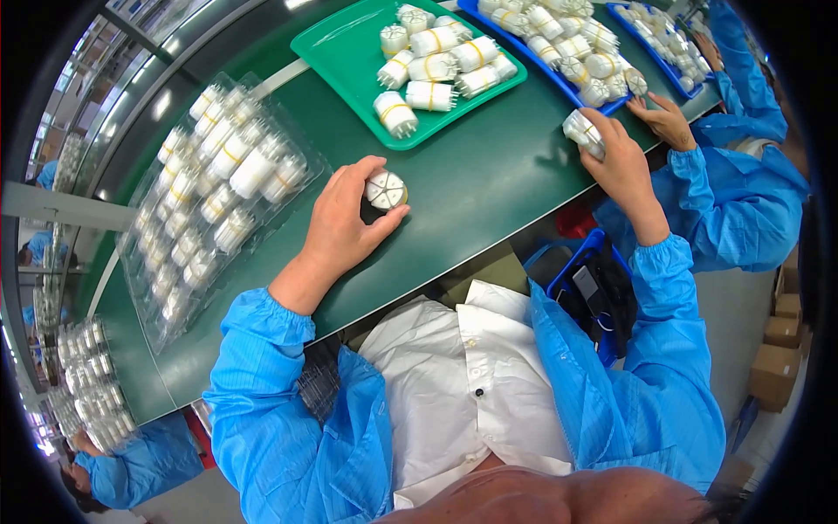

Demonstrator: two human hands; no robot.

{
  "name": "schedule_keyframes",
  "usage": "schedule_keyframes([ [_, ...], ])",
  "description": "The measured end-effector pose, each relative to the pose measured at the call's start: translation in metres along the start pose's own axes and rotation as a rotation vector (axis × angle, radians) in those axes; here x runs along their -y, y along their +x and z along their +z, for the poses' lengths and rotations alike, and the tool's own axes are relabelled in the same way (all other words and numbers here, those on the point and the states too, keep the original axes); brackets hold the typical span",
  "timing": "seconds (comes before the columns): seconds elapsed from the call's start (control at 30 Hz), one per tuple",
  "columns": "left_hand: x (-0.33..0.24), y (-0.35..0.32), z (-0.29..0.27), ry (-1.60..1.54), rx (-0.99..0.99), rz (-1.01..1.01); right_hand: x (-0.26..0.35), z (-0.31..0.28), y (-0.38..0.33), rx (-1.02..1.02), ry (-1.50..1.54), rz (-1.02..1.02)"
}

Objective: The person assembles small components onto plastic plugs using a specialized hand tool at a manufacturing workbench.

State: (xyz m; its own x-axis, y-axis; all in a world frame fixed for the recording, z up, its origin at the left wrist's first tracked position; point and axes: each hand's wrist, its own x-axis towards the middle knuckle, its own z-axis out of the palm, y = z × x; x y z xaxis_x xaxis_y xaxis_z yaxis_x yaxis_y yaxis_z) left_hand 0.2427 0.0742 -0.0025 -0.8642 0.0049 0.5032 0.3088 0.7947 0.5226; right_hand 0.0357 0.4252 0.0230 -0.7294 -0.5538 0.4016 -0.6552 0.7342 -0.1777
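Observation:
My left hand (336, 223) curls its thumb and fingers around a short white cylinder (386, 190) over the green table. Its round end, split into wedge-shaped segments, faces up. Farther right, above the table's near edge, my right hand (621, 179) grips another white cylinder (582, 129), with its fingers wrapped over one side. Beyond my left hand is a green tray (336, 54) with several similar cylinders, banded in yellow and with thin prongs at one end. A blue tray (543, 72) heaped with more of them lies past my right hand.
To the left, a clear plastic blister tray (144, 301) carries rows of cylinders. At the right, a co-worker's hand (665, 122) touches a cylinder by the blue tray's corner; another blue tray stands beyond. A blue basket (602, 249) with dark items sits below the table edge.

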Motion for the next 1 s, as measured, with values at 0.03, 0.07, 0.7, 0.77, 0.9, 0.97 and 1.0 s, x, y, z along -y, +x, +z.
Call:
schedule_keyframes([
  [0.03, 0.003, 0.000, 0.002, 0.003, -0.010, -0.019, 0.005, 0.003, -0.001, 0.012, 0.126, 0.050],
  [0.07, 0.004, -0.001, 0.003, 0.008, -0.021, -0.043, 0.015, 0.007, -0.004, 0.029, 0.254, 0.097],
  [0.7, -0.007, 0.033, -0.031, -0.029, -0.160, -0.114, 0.113, 0.042, 0.111, -0.191, 0.335, -0.345],
  [0.77, -0.011, 0.065, -0.032, 0.007, -0.141, -0.101, 0.096, 0.049, 0.131, -0.253, 0.305, -0.364],
  [0.9, -0.015, 0.111, -0.012, 0.278, 0.229, -0.224, 0.098, 0.064, 0.138, -0.020, 0.207, -0.450],
  [0.97, -0.015, 0.120, -0.003, 0.442, 0.387, -0.264, 0.105, 0.066, 0.138, 0.086, 0.141, -0.457],
  [1.0, -0.016, 0.122, -0.002, 0.447, 0.387, -0.263, 0.106, 0.066, 0.141, 0.081, 0.143, -0.457],
])
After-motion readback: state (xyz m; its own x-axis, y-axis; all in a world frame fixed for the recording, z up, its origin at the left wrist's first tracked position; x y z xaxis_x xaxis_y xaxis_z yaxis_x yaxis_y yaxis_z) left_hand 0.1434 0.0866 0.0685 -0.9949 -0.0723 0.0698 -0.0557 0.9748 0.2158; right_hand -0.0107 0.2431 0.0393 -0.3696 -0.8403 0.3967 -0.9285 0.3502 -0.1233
